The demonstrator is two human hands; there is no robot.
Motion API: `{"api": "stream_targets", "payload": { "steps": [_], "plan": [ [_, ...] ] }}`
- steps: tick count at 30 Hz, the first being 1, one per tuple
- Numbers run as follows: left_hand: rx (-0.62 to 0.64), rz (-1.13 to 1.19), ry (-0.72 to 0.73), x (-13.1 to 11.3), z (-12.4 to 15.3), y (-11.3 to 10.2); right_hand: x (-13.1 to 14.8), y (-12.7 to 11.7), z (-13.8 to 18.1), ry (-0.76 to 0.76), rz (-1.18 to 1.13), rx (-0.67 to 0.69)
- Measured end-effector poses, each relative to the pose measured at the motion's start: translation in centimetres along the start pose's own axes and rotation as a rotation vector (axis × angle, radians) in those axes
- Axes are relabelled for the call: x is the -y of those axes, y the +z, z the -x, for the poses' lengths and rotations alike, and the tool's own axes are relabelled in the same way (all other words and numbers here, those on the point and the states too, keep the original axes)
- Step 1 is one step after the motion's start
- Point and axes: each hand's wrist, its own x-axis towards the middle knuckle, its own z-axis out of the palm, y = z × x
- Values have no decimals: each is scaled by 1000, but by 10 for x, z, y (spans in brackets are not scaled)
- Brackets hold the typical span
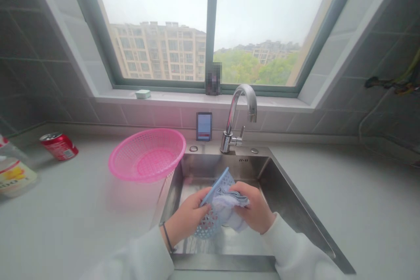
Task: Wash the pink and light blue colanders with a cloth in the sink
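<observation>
Over the steel sink (282, 192), my left hand (185, 218) grips a blue perforated basket (210, 223), tilted on its edge. My right hand (254, 210) is closed on a pale blue cloth (228, 201) and presses it against the inside of the basket. Both hands sit close together above the sink bowl. A dark band circles my left wrist. White sleeves cover both forearms.
A pink plastic basket (147, 155) rests on the counter, overhanging the sink's left rim. A chrome tap (238, 113) stands behind the sink, with a phone (204, 126) leaning beside it. A red can (59, 145) lies at far left near a bottle (13, 173). A small green box (143, 93) sits on the windowsill.
</observation>
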Motion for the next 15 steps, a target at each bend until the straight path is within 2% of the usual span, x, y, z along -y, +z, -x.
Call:
{"api": "stream_targets", "payload": {
  "steps": [2, 6, 8, 12, 15],
  "plan": [
    [6, 8, -12, -2, 0, -1, 0, 0, -1, 37, 0, -14],
    [-7, 55, -80, -1, 1, -1, -5, -6, -6, 163, 50, -138],
    [-16, 64, -95, -1, 1, -1, -6, -8, -6, 141, 41, -127],
    [-36, 59, -93, 0, 2, 0, -6, -8, -4, 10, -19, -7],
    [-50, 80, -145, 0, 3, 1, -7, -9, -5, 78, 29, -96]
  ]
}}
